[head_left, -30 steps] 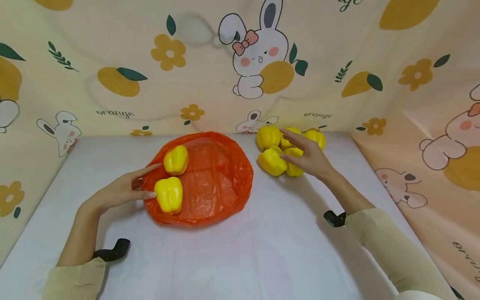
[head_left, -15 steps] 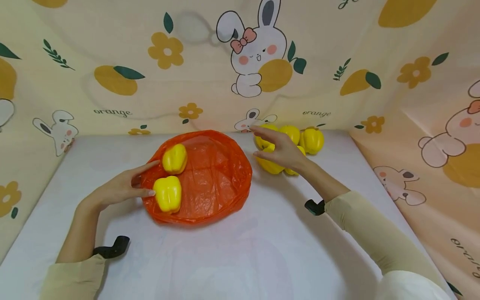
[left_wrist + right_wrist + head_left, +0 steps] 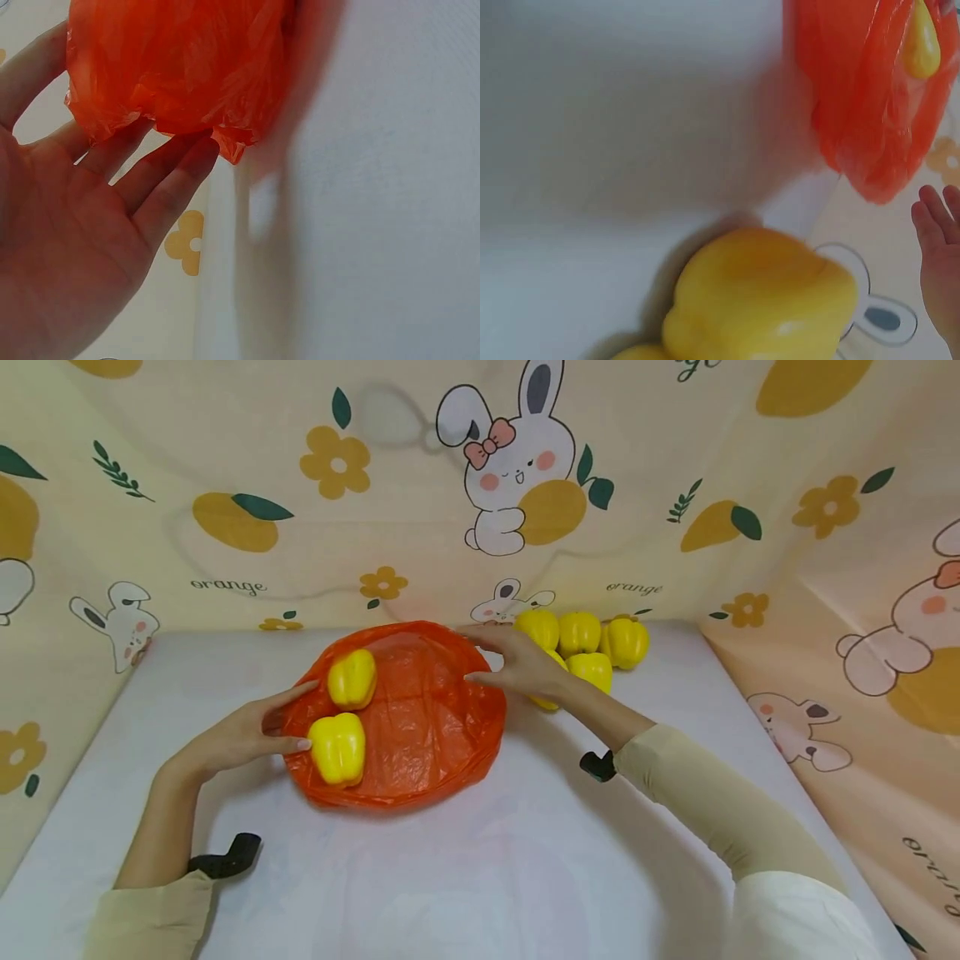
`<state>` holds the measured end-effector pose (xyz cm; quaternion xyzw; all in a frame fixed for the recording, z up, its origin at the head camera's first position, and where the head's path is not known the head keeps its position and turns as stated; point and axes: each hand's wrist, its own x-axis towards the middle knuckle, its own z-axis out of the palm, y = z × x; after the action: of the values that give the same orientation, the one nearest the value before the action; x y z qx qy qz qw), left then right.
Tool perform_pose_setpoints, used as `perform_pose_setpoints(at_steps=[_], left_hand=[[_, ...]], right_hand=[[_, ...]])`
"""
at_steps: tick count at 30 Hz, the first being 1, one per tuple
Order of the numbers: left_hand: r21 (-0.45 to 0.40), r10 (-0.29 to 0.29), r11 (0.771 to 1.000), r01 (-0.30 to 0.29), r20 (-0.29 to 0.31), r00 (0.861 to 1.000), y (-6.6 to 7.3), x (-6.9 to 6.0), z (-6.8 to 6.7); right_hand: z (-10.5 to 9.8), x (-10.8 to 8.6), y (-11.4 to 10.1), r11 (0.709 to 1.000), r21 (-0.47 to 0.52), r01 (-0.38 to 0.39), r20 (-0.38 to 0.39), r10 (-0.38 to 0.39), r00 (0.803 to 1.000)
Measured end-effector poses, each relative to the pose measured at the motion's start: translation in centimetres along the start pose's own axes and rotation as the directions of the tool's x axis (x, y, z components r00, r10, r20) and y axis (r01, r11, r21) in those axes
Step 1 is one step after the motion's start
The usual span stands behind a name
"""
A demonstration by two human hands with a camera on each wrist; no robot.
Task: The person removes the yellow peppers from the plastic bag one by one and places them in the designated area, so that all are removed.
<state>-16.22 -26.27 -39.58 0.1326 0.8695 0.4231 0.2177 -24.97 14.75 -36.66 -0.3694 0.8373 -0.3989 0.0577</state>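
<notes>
A red plastic bag (image 3: 420,718) lies spread wide on the table, its mouth facing up. Two yellow bell peppers, one behind (image 3: 352,679) and one in front (image 3: 338,749), sit along its left side. At the bag's left edge is my left hand (image 3: 232,735), fingers mostly straight; in the left wrist view, fingertips (image 3: 199,154) touch the crinkled plastic. My right hand (image 3: 521,664) reaches over the right rim with fingers extended and nothing in it. Whether it touches the plastic is unclear. The right wrist view shows this hand (image 3: 941,255) spread just beside the bag (image 3: 862,112).
Several more yellow bell peppers (image 3: 625,642) are grouped at the back right of the white table (image 3: 450,877), partly behind my right hand. A printed cloth (image 3: 405,527) with rabbits and oranges hangs along the back and sides.
My right hand has moved left from above the pepper group to the bag's right rim, staying bare. The left hand, the bag and the peppers hold their places.
</notes>
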Motion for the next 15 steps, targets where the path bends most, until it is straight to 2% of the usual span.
perform_pose_setpoints(at_steps=[5, 8, 15], left_hand=[[0.004, 0.01, 1.0, -0.01, -0.001, 1.0, 0.0, -0.1, 0.0], [-0.007, 0.007, 1.0, -0.007, -0.001, 1.0, -0.1, -0.1, 0.0], [-0.026, -0.008, 1.0, 0.007, -0.013, 1.0, -0.2, 0.0, 0.0]], right_hand=[[1.6, 1.5, -0.1, 0.996, -0.033, -0.082, 0.041, 0.083, 0.996], [2.5, 2.2, -0.2, 0.992, 0.011, -0.123, 0.079, 0.122, 0.989], [4.2, 3.7, -0.7, 0.987, 0.065, -0.145, 0.12, 0.136, 0.983]])
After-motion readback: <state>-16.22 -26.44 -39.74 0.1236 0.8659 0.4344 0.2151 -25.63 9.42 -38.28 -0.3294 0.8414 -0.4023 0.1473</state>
